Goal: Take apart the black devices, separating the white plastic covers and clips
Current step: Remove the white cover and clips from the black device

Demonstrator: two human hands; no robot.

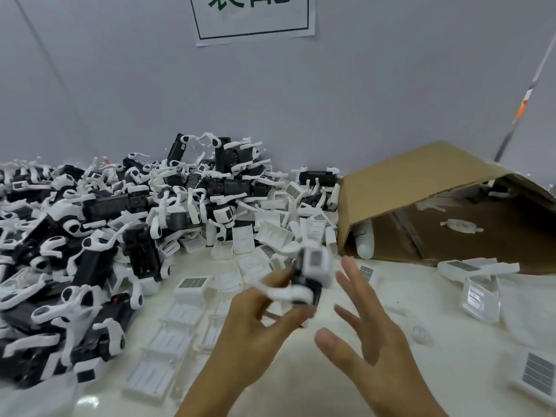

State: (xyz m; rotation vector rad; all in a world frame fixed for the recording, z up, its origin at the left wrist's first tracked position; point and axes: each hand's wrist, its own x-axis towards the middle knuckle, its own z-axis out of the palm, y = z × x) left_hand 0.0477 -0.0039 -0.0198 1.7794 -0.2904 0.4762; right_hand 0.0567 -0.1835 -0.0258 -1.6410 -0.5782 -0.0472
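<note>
My left hand (255, 323) grips a black device (310, 275) with a white cover and white clip arms, holding it above the table; the device is blurred. Just right of it my right hand (367, 329) has its fingers spread and straight and does not touch the device. A big pile of black devices with white clips (114, 224) covers the left and back of the table. Loose white covers (183, 323) lie scattered in front of the pile and under my hands.
A cardboard box (421, 188) lies on its side at the right, with a few white parts inside. More white covers (478, 284) lie before it and at the right edge. A grey wall with a paper sign (252, 16) stands behind the white table (301, 383).
</note>
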